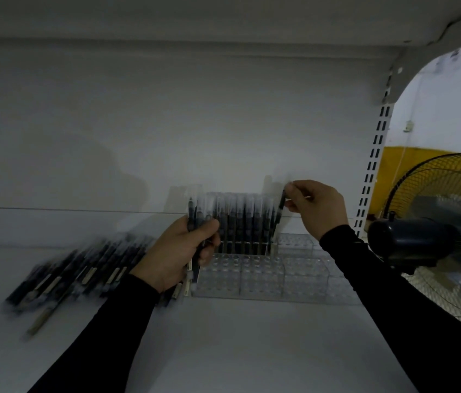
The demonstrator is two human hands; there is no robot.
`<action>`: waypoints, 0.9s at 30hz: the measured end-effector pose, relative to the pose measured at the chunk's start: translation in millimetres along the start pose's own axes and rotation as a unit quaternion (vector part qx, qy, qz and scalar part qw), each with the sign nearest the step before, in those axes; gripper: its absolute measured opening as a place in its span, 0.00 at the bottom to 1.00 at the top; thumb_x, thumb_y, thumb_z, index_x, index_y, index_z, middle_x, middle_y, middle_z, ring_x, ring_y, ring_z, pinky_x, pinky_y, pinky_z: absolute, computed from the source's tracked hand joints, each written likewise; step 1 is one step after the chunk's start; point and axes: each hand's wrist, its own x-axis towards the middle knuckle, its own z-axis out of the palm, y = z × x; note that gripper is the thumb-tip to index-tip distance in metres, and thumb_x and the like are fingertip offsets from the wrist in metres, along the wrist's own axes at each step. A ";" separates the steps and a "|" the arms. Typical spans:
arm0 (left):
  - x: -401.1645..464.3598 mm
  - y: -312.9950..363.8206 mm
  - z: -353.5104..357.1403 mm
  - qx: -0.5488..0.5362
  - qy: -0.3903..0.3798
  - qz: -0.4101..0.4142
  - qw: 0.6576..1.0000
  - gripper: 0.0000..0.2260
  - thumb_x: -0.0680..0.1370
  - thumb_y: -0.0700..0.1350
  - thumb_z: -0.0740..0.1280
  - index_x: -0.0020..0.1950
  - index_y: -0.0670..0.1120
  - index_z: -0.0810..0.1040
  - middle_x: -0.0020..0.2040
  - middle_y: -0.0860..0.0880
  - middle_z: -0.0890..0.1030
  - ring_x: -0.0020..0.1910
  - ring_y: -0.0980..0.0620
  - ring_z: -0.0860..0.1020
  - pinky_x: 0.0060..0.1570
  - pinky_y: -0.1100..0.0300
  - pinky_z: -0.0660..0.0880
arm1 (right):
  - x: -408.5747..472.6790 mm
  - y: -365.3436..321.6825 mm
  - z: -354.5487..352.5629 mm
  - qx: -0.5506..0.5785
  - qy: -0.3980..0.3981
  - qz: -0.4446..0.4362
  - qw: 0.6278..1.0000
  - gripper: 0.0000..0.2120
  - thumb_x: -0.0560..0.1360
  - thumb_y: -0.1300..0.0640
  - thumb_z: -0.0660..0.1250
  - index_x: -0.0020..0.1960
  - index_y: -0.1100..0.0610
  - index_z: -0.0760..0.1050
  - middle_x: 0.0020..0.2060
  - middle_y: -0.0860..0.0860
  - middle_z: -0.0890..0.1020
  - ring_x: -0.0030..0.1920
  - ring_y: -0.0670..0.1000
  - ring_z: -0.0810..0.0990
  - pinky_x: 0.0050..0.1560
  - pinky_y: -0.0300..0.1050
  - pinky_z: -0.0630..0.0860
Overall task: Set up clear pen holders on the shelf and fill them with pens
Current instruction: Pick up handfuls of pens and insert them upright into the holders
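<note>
Many loose pens lie on white shelf; fan beside.

left hand: fist curled, gripping | right hand: raised, fingertips apparently pinching (blurred)

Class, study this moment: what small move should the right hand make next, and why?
Probably lower the pen pinched by the right hand into a free hole at the right end of the back row in the clear holder. It hangs just above that row, and the left hand holds more pens.
</note>
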 end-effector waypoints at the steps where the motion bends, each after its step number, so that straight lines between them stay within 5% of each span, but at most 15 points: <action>1: -0.3 0.3 0.0 0.001 -0.001 0.003 1.000 0.11 0.82 0.42 0.62 0.41 0.38 0.73 0.30 0.47 0.76 0.23 0.53 0.67 0.23 0.62 0.65 | 0.4 -0.3 0.3 0.001 -0.001 0.000 1.000 0.09 0.78 0.52 0.66 0.49 0.56 0.81 0.39 0.49 0.84 0.38 0.44 0.84 0.48 0.41 0.81; 6: -1.5 0.1 -0.1 0.007 0.007 0.014 1.000 0.13 0.81 0.42 0.63 0.38 0.38 0.75 0.31 0.45 0.78 0.23 0.52 0.68 0.24 0.62 0.66 | 1.5 -0.9 -0.6 -0.040 -0.011 -0.012 0.999 0.11 0.78 0.52 0.65 0.51 0.58 0.81 0.40 0.51 0.84 0.37 0.43 0.83 0.43 0.30 0.78; 12: -1.4 1.0 1.3 0.002 0.025 0.014 1.000 0.12 0.81 0.43 0.64 0.39 0.38 0.76 0.32 0.44 0.80 0.23 0.52 0.69 0.23 0.62 0.66 | -10.2 5.5 6.2 -0.093 -0.069 -0.009 0.993 0.11 0.78 0.53 0.66 0.47 0.60 0.83 0.38 0.53 0.85 0.39 0.50 0.84 0.51 0.44 0.80; 22: -0.9 0.7 0.4 0.016 0.020 0.015 1.000 0.13 0.81 0.43 0.63 0.41 0.37 0.75 0.32 0.44 0.80 0.23 0.52 0.69 0.24 0.61 0.66 | -17.5 12.6 7.0 -0.124 -0.109 0.007 0.986 0.13 0.79 0.53 0.64 0.45 0.61 0.82 0.38 0.54 0.85 0.39 0.51 0.83 0.50 0.48 0.80; 27: -0.8 0.4 -0.2 0.006 0.018 0.008 1.000 0.12 0.81 0.43 0.63 0.41 0.37 0.76 0.31 0.45 0.79 0.23 0.53 0.69 0.23 0.62 0.67 | -19.5 12.2 3.2 -0.150 -0.084 0.002 0.985 0.12 0.78 0.50 0.66 0.50 0.57 0.82 0.42 0.50 0.84 0.42 0.49 0.82 0.53 0.42 0.77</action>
